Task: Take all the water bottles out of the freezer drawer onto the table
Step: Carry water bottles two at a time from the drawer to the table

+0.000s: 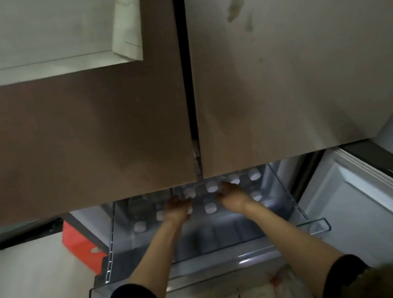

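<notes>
Several water bottles with white caps stand in the clear freezer drawer (210, 263), which is pulled out below the fridge doors. One cap (140, 227) is at the left, one (210, 207) sits between my hands, and another (254, 174) is at the back right. My left hand (177, 209) is deep in the drawer with its fingers curled round a bottle beside a back cap (189, 193). My right hand (233, 196) lies over the bottles near two back caps, thumb apart. Its fingertips are blurred, so its grip is unclear. The back row is partly hidden under the doors.
Two brown fridge doors (108, 124) hang over the back of the drawer. The open freezer door (360, 202) stands at the right. A red box (81, 246) sits on the pale floor to the left of the drawer. The front half of the drawer holds no bottles.
</notes>
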Available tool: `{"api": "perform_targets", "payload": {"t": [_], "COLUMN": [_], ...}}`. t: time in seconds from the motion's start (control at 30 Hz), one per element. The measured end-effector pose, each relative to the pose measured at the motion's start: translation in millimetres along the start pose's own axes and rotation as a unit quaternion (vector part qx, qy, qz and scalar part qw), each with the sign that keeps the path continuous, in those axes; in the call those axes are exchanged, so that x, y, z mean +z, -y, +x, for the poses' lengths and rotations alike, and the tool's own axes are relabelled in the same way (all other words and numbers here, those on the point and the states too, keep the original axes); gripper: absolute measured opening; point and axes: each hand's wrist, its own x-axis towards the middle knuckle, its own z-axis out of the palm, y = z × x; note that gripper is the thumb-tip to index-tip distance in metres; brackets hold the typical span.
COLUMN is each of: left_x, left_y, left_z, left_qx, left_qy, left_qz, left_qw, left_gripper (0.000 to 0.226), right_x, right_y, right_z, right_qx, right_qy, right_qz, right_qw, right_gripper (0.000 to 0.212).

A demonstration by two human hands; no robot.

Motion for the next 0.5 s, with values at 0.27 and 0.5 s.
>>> {"api": "perform_targets", "payload": {"t": [0.27, 0.5], "left_x": [6.8, 7.7], "left_y": [-1.7, -2.6], "left_z": [35.6, 36.4], "left_qx": [-0.06, -0.092], "left_qy": [0.049, 0.018], "left_qz": [-0.222, -0.325], "left_qw": [0.972, 0.941], "left_gripper": [0.015, 0.006], "right_x": [14.8, 16.7], "right_y": [5.2, 6.4], "right_z": [38.8, 40.8], "right_qx": [0.133, 0.116], "right_qy": [-0.002, -0.012], "right_qz": [0.448, 0.454], "right_qw": [0.884, 0.884], "right_gripper": [0.02, 0.012]}}
